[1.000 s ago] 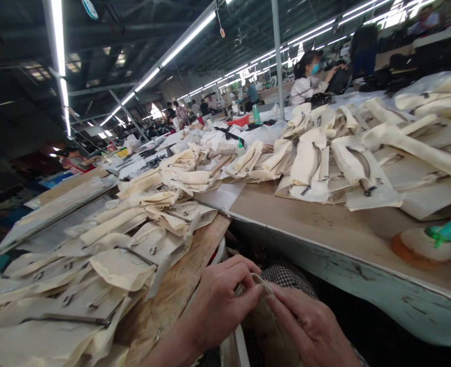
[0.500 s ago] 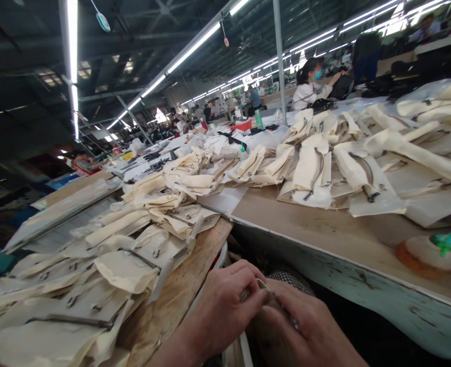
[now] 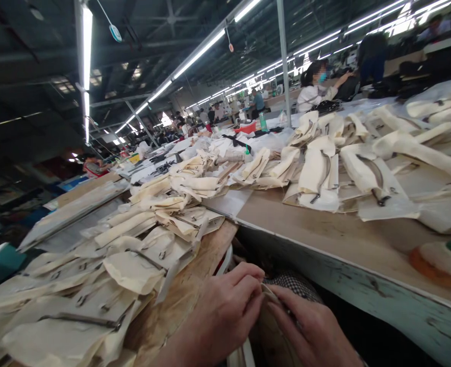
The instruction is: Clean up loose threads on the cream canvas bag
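A fabric piece with a pale edge (image 3: 273, 326) hangs between my hands at the lower middle, its lower part in shadow. My left hand (image 3: 229, 306) has its fingers curled at the top left of this piece. Across from it, my right hand (image 3: 309, 321) grips the other side, thumb and fingers pressed along the edge. Cream pieces with dark zippers (image 3: 133, 270) lie stacked on the wooden board (image 3: 187, 290) to the left of my hands.
More cream pieces (image 3: 321, 173) cover the brown table (image 3: 317, 224) ahead and right. A glue container with a green top (image 3: 440, 260) stands at the right edge. A person in white (image 3: 311, 94) works farther back. A teal box (image 3: 1, 265) is at far left.
The view has shifted slightly, so the surroundings appear farther right. My left fingers have shifted at the top of the piece, and my hands remain close together.
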Action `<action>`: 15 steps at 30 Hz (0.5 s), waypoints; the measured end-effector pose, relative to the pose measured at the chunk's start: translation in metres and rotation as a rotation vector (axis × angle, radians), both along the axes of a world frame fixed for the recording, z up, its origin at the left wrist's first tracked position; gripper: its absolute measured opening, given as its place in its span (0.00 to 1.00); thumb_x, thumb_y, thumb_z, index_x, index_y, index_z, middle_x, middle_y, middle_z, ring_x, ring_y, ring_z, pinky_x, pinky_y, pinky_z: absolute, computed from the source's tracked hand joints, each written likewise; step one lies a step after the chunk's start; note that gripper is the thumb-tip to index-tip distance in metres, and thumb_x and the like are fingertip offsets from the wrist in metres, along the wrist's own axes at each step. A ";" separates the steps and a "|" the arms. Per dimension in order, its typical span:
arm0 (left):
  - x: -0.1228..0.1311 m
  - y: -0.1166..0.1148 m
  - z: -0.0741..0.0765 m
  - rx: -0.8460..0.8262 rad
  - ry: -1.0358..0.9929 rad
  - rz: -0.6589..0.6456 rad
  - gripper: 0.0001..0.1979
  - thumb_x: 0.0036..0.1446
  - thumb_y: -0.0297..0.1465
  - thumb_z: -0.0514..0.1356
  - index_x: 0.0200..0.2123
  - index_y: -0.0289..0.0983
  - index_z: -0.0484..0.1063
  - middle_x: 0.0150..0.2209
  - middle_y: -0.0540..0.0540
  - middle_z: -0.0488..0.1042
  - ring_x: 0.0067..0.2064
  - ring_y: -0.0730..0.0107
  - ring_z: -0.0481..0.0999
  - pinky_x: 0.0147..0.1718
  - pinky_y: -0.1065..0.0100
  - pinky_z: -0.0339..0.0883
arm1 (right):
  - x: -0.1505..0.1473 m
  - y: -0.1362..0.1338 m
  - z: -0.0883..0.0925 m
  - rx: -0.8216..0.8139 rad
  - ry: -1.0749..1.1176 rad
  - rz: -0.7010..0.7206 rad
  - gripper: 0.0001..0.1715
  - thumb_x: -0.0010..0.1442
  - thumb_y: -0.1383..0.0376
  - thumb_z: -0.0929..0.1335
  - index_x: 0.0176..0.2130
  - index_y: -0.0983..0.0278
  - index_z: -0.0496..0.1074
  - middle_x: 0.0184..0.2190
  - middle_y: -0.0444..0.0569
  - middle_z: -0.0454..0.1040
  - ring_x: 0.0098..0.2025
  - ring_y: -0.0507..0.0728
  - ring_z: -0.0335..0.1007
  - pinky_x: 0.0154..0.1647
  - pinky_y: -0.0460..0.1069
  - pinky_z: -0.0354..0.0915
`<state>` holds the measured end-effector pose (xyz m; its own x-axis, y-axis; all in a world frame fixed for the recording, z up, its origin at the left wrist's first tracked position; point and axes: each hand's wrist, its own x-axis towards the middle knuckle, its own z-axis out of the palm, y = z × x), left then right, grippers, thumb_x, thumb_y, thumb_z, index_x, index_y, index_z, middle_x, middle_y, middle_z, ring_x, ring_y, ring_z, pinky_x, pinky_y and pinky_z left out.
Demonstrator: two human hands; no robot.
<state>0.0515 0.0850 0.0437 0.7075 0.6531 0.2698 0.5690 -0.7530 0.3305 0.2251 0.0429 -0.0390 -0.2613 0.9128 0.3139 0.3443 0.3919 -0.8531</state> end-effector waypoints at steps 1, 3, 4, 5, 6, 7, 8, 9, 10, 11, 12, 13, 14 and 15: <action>0.000 0.000 0.000 0.020 0.011 -0.005 0.06 0.61 0.21 0.54 0.36 0.38 0.66 0.44 0.49 0.74 0.42 0.71 0.75 0.40 0.71 0.66 | 0.000 0.000 0.000 0.002 0.000 -0.008 0.11 0.69 0.64 0.59 0.48 0.56 0.67 0.40 0.43 0.77 0.39 0.53 0.76 0.44 0.44 0.70; 0.001 0.002 -0.001 0.054 0.038 -0.024 0.06 0.62 0.21 0.53 0.36 0.37 0.66 0.43 0.49 0.74 0.41 0.70 0.75 0.39 0.71 0.65 | -0.001 -0.001 0.000 0.000 -0.001 -0.015 0.11 0.69 0.64 0.59 0.48 0.56 0.67 0.39 0.43 0.77 0.38 0.53 0.76 0.43 0.44 0.70; 0.001 0.003 0.000 0.069 0.055 -0.038 0.06 0.62 0.21 0.53 0.37 0.37 0.66 0.42 0.49 0.74 0.41 0.70 0.75 0.38 0.70 0.65 | 0.000 -0.001 0.000 0.000 -0.001 -0.020 0.10 0.69 0.64 0.59 0.47 0.57 0.67 0.38 0.43 0.77 0.37 0.53 0.76 0.43 0.44 0.70; 0.002 0.004 0.000 0.084 0.073 -0.054 0.06 0.62 0.21 0.53 0.37 0.37 0.66 0.42 0.49 0.74 0.41 0.70 0.75 0.37 0.70 0.65 | 0.000 -0.001 0.000 -0.001 -0.004 -0.019 0.10 0.69 0.64 0.59 0.46 0.57 0.67 0.37 0.43 0.76 0.37 0.53 0.76 0.42 0.44 0.70; 0.002 0.005 0.001 0.095 0.088 -0.067 0.06 0.62 0.21 0.52 0.38 0.36 0.66 0.41 0.48 0.74 0.40 0.70 0.75 0.36 0.70 0.64 | 0.000 0.000 0.000 -0.001 -0.007 -0.013 0.10 0.69 0.64 0.59 0.45 0.57 0.67 0.36 0.43 0.76 0.36 0.53 0.75 0.43 0.44 0.70; 0.003 0.006 0.001 0.101 0.099 -0.075 0.06 0.62 0.22 0.52 0.38 0.36 0.67 0.41 0.48 0.74 0.39 0.70 0.75 0.35 0.70 0.64 | 0.001 0.000 0.001 0.003 -0.007 -0.007 0.09 0.69 0.64 0.59 0.44 0.58 0.67 0.35 0.43 0.75 0.35 0.52 0.75 0.43 0.44 0.70; 0.004 0.006 0.002 0.096 0.105 -0.077 0.06 0.62 0.22 0.52 0.37 0.36 0.67 0.40 0.48 0.74 0.39 0.70 0.75 0.34 0.70 0.64 | 0.001 0.000 0.001 0.008 -0.005 0.000 0.09 0.69 0.64 0.59 0.42 0.58 0.67 0.34 0.42 0.75 0.34 0.52 0.74 0.44 0.43 0.70; 0.004 0.007 0.002 0.079 0.101 -0.073 0.06 0.62 0.21 0.52 0.36 0.36 0.67 0.39 0.48 0.74 0.38 0.70 0.75 0.34 0.70 0.63 | 0.001 0.000 0.001 0.013 -0.004 0.009 0.10 0.69 0.64 0.59 0.40 0.58 0.67 0.33 0.42 0.74 0.33 0.52 0.74 0.44 0.43 0.69; 0.004 0.007 0.003 0.047 0.088 -0.060 0.06 0.61 0.21 0.53 0.35 0.36 0.67 0.39 0.48 0.74 0.38 0.71 0.75 0.34 0.70 0.63 | 0.002 0.001 0.001 0.018 -0.002 0.019 0.10 0.69 0.65 0.58 0.40 0.58 0.67 0.33 0.42 0.74 0.33 0.51 0.73 0.45 0.43 0.69; 0.005 0.008 0.003 0.002 0.065 -0.040 0.06 0.60 0.20 0.54 0.34 0.36 0.66 0.38 0.49 0.74 0.37 0.71 0.74 0.35 0.71 0.63 | 0.002 0.001 0.002 0.024 0.000 0.026 0.10 0.69 0.65 0.58 0.40 0.58 0.67 0.33 0.42 0.74 0.33 0.51 0.73 0.45 0.42 0.69; 0.006 0.008 0.004 -0.051 0.033 -0.012 0.07 0.58 0.19 0.55 0.32 0.36 0.66 0.37 0.50 0.74 0.37 0.72 0.74 0.35 0.71 0.63 | 0.002 0.001 0.002 0.031 0.000 0.028 0.10 0.69 0.65 0.58 0.41 0.58 0.67 0.33 0.42 0.74 0.34 0.51 0.74 0.45 0.42 0.69; 0.006 0.008 0.004 -0.110 -0.005 0.016 0.08 0.56 0.18 0.56 0.30 0.36 0.65 0.36 0.51 0.74 0.36 0.73 0.73 0.35 0.72 0.62 | 0.001 0.001 0.002 0.037 -0.001 0.029 0.10 0.69 0.66 0.58 0.42 0.58 0.67 0.34 0.42 0.74 0.35 0.51 0.74 0.45 0.41 0.69; 0.007 0.008 0.005 -0.169 -0.041 0.046 0.09 0.54 0.17 0.57 0.28 0.36 0.64 0.36 0.51 0.74 0.36 0.73 0.73 0.36 0.73 0.62 | 0.001 0.000 0.002 0.042 -0.003 0.026 0.09 0.69 0.66 0.59 0.42 0.58 0.67 0.35 0.42 0.75 0.36 0.50 0.74 0.45 0.41 0.69; 0.008 0.008 0.006 -0.224 -0.071 0.077 0.10 0.53 0.17 0.58 0.27 0.36 0.64 0.35 0.52 0.74 0.36 0.74 0.73 0.36 0.73 0.62 | 0.001 0.000 0.002 0.048 -0.002 0.021 0.09 0.69 0.66 0.59 0.43 0.58 0.67 0.36 0.42 0.75 0.36 0.50 0.75 0.46 0.41 0.68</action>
